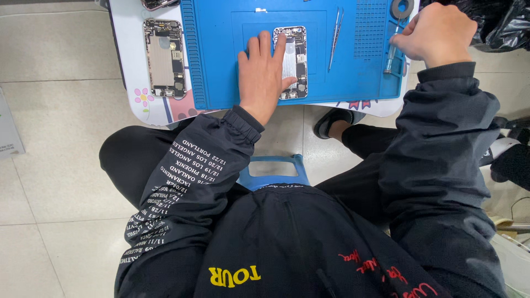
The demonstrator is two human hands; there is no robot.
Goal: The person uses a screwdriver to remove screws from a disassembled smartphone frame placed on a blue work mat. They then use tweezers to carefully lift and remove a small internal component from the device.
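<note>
An opened phone body (293, 60) with its insides showing lies on a blue work mat (221, 49). My left hand (264, 72) rests flat on the mat with fingers spread, its fingertips and thumb on the phone's left side. My right hand (436, 33) is closed around the handle of a small screwdriver (391, 55), whose lower end stands on the mat's right edge. Metal tweezers (335, 36) lie on the mat between the two hands.
A second opened phone (164, 58) lies on the white table (132, 88) left of the mat. A roll of tape (402, 8) sits at the mat's top right. A blue stool (273, 171) is under me, and black bags (497, 22) stand at the right.
</note>
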